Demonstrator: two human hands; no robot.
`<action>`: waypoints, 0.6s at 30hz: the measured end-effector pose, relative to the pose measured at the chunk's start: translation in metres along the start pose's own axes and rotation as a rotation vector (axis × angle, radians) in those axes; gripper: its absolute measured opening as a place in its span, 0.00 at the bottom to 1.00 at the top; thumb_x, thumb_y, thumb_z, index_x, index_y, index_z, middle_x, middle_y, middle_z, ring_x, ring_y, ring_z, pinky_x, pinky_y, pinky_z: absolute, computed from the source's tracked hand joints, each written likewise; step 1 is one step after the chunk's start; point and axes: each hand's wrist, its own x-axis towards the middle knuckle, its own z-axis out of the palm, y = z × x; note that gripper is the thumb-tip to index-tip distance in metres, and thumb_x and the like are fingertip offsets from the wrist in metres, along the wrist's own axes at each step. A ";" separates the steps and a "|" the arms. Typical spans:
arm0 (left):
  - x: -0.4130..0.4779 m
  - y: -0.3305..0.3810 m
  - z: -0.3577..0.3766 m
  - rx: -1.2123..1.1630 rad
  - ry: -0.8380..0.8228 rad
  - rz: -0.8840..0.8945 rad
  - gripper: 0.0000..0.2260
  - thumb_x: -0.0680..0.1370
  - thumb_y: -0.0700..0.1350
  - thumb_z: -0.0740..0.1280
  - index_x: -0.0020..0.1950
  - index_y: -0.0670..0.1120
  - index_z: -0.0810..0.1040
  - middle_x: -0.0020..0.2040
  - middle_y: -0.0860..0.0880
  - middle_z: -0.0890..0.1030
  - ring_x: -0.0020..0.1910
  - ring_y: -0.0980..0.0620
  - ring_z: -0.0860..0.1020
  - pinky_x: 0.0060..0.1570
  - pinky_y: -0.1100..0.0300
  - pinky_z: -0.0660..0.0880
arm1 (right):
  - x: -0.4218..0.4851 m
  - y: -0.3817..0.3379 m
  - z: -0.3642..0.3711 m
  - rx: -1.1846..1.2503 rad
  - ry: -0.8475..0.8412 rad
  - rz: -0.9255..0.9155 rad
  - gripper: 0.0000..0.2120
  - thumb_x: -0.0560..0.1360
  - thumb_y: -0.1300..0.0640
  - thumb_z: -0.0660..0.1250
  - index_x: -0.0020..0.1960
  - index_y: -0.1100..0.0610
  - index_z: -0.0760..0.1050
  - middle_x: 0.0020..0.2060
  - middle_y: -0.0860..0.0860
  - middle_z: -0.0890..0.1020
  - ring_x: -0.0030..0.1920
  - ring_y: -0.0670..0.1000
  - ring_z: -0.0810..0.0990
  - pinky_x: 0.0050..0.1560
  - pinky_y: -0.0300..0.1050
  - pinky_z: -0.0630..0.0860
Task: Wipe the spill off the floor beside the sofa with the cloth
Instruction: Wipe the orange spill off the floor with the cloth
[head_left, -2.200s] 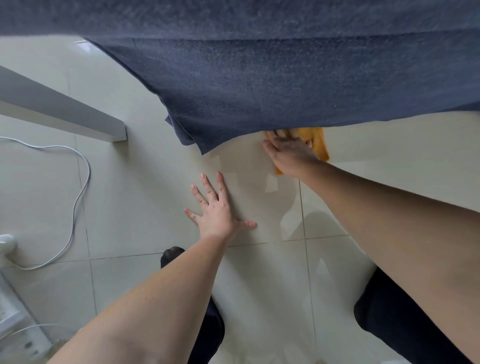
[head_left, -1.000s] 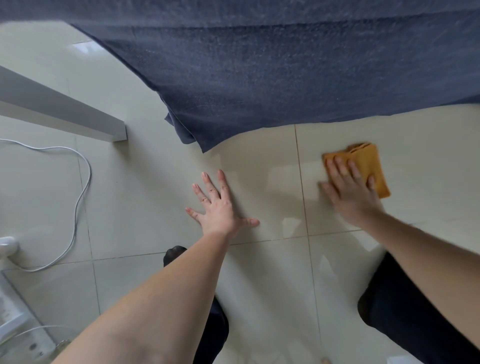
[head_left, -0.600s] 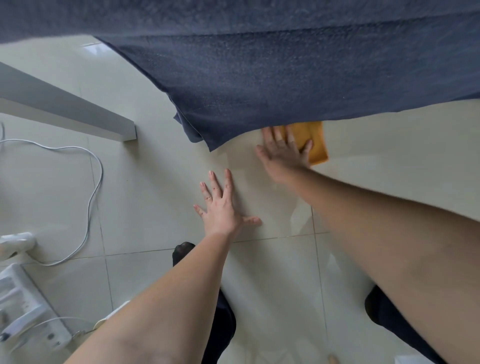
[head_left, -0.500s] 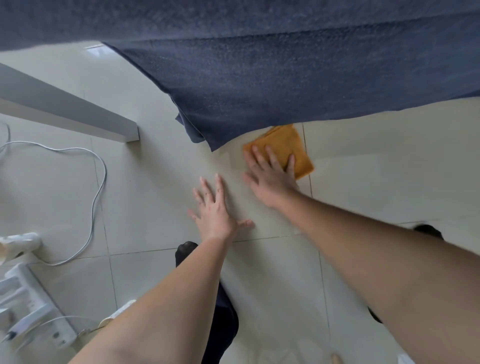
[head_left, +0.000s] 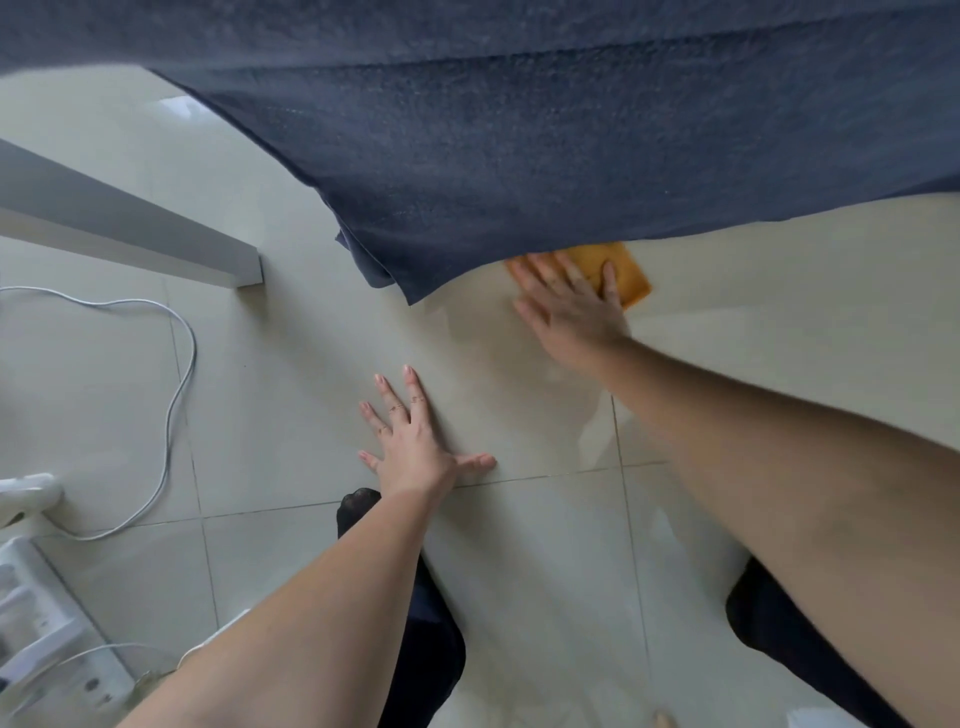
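Note:
An orange cloth (head_left: 626, 270) lies flat on the pale tiled floor (head_left: 291, 374), right at the hem of the dark blue sofa cover (head_left: 519, 145). My right hand (head_left: 569, 306) presses down on the cloth with fingers spread, and its fingertips reach the hem. My left hand (head_left: 415, 441) rests palm down on the tile nearer to me, fingers apart, holding nothing. A faint wet sheen shows on the tile between the two hands. I cannot make out a distinct spill.
A white panel edge (head_left: 130, 234) runs in from the left. A white cable (head_left: 171, 405) loops over the floor toward a white appliance (head_left: 36, 623) at the lower left. My dark-clothed knees (head_left: 421, 623) rest on the tiles below.
My right hand has swept the cloth back and forth along the sofa hem; since half a second ago it slid up and right, partly under the hem. My left hand has stayed planted.

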 end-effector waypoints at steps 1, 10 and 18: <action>0.000 0.000 0.000 0.003 -0.001 -0.003 0.75 0.59 0.68 0.84 0.81 0.62 0.24 0.82 0.53 0.23 0.83 0.37 0.31 0.73 0.21 0.51 | 0.006 0.013 -0.011 0.015 0.007 0.053 0.28 0.84 0.35 0.37 0.83 0.35 0.42 0.84 0.37 0.46 0.84 0.49 0.44 0.78 0.70 0.37; 0.001 0.002 0.001 0.016 -0.005 -0.011 0.75 0.60 0.67 0.84 0.80 0.61 0.23 0.81 0.52 0.22 0.83 0.36 0.30 0.73 0.20 0.50 | -0.068 0.133 -0.019 0.188 0.029 0.384 0.29 0.83 0.33 0.38 0.82 0.34 0.34 0.83 0.39 0.38 0.84 0.51 0.38 0.78 0.72 0.40; -0.001 0.003 0.001 0.019 -0.007 -0.011 0.75 0.60 0.67 0.84 0.80 0.61 0.23 0.81 0.52 0.22 0.83 0.37 0.30 0.73 0.21 0.50 | -0.154 0.045 0.080 0.126 -0.122 0.202 0.29 0.85 0.36 0.39 0.82 0.38 0.33 0.78 0.36 0.33 0.82 0.48 0.33 0.77 0.71 0.35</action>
